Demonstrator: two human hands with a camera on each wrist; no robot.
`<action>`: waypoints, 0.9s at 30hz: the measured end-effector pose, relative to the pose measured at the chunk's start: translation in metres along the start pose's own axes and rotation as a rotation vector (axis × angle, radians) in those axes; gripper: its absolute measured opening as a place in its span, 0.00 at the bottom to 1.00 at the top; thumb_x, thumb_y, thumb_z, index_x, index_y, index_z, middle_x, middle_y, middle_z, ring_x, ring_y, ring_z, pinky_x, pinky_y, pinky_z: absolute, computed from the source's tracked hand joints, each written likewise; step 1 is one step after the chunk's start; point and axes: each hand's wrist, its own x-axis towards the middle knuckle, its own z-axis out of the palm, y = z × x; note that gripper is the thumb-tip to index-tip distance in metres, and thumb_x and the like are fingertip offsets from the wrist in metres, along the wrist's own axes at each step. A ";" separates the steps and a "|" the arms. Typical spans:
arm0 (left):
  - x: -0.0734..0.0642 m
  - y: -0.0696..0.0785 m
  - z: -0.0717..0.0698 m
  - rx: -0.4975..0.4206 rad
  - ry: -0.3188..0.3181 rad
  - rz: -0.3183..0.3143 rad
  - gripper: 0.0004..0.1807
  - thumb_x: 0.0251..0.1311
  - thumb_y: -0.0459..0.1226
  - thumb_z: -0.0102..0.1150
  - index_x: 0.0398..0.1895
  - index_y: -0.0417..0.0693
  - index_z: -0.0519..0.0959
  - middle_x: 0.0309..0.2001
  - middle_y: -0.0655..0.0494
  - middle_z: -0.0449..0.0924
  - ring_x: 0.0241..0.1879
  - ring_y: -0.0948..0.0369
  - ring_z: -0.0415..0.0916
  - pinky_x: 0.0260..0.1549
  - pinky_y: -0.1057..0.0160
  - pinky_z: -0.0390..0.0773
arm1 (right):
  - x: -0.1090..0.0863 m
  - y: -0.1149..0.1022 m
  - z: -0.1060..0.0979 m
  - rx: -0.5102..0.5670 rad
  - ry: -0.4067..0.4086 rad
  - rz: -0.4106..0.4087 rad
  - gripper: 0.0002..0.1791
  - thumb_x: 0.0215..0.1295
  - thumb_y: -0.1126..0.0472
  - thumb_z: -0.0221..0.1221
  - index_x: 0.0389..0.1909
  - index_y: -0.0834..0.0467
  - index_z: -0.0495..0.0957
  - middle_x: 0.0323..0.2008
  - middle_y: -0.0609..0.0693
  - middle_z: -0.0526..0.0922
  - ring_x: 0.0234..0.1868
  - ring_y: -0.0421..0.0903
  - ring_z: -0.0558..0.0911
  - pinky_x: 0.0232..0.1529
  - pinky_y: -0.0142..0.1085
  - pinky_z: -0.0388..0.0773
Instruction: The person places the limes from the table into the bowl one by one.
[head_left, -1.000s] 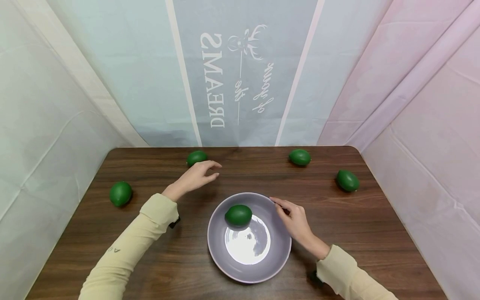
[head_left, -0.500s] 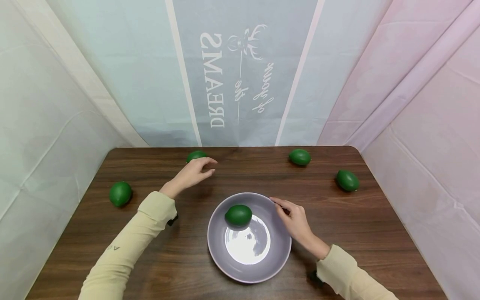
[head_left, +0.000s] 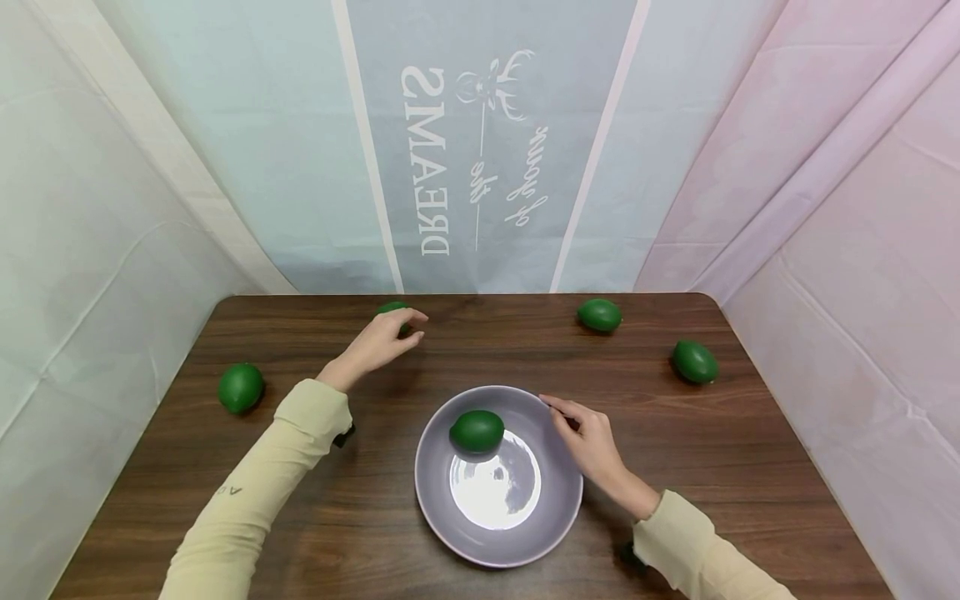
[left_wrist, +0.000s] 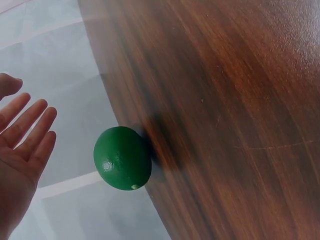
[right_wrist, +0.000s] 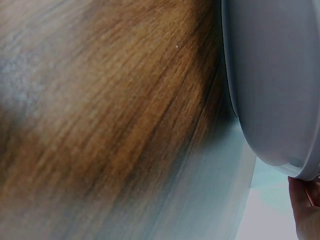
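Left hand (head_left: 377, 342) open, fingers loosely extended, thumb apart, holding nothing; it is near the green fruit (left_wrist: 122, 159) at the far edge of the desk (head_left: 352, 525). Right hand (head_left: 594, 447) pinches the rim of the grey bowl (head_left: 517, 537), where a second fruit (head_left: 477, 431) lies. Step in hand, judged: reaching for the far fruit, bowl steadied. Next move calls for curling fingers and thumb round it without nudging it off the edge.

At twelve o'clock you are facing a pale blue backdrop (head_left: 480, 275) with white lettering (head_left: 427, 171); pale sheets (head_left: 97, 275) are flanking the wooden table (head_left: 495, 354) at nine and three.
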 end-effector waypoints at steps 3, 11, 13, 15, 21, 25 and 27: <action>0.000 -0.002 0.000 0.012 0.005 -0.011 0.15 0.61 0.36 0.53 0.50 0.41 0.75 0.49 0.47 0.76 0.50 0.53 0.72 0.48 0.54 0.72 | 0.000 0.000 0.000 -0.001 -0.001 0.001 0.12 0.57 0.71 0.58 0.40 0.57 0.83 0.36 0.48 0.84 0.28 0.34 0.75 0.27 0.22 0.71; 0.001 -0.007 -0.002 0.034 0.000 -0.071 0.17 0.62 0.37 0.52 0.53 0.41 0.73 0.52 0.46 0.73 0.51 0.49 0.70 0.47 0.51 0.71 | 0.000 0.000 0.000 -0.003 -0.002 -0.003 0.12 0.57 0.71 0.58 0.40 0.57 0.83 0.35 0.47 0.84 0.27 0.34 0.74 0.27 0.22 0.71; 0.001 -0.008 -0.003 0.035 0.004 -0.082 0.18 0.61 0.37 0.53 0.53 0.41 0.73 0.53 0.45 0.72 0.51 0.48 0.69 0.45 0.50 0.71 | 0.000 0.001 0.000 -0.002 -0.003 -0.004 0.12 0.57 0.71 0.58 0.41 0.57 0.83 0.35 0.47 0.84 0.27 0.34 0.74 0.26 0.22 0.70; 0.001 -0.009 -0.003 0.041 0.007 -0.090 0.19 0.61 0.38 0.54 0.54 0.40 0.72 0.54 0.44 0.72 0.51 0.47 0.69 0.44 0.50 0.72 | 0.000 0.001 0.000 -0.001 -0.003 -0.005 0.13 0.57 0.71 0.58 0.41 0.57 0.83 0.35 0.47 0.84 0.26 0.34 0.74 0.26 0.22 0.70; 0.001 -0.013 -0.004 0.053 0.021 -0.094 0.19 0.59 0.37 0.56 0.53 0.41 0.72 0.54 0.43 0.71 0.50 0.46 0.70 0.43 0.50 0.72 | 0.000 0.001 0.000 -0.002 -0.002 -0.004 0.13 0.57 0.71 0.58 0.40 0.56 0.83 0.35 0.47 0.84 0.26 0.34 0.73 0.26 0.22 0.69; 0.002 -0.016 -0.004 0.070 0.029 -0.078 0.20 0.58 0.36 0.57 0.53 0.40 0.72 0.54 0.43 0.71 0.52 0.47 0.68 0.44 0.49 0.71 | 0.000 0.001 0.000 0.001 -0.002 -0.007 0.13 0.57 0.71 0.58 0.40 0.56 0.83 0.35 0.47 0.84 0.26 0.34 0.73 0.26 0.22 0.70; 0.002 -0.018 -0.003 0.081 0.035 -0.073 0.20 0.57 0.36 0.57 0.53 0.40 0.71 0.54 0.43 0.71 0.53 0.48 0.66 0.45 0.49 0.71 | 0.000 0.001 0.000 0.000 -0.002 -0.008 0.13 0.57 0.71 0.58 0.40 0.57 0.83 0.35 0.47 0.84 0.27 0.34 0.74 0.26 0.22 0.70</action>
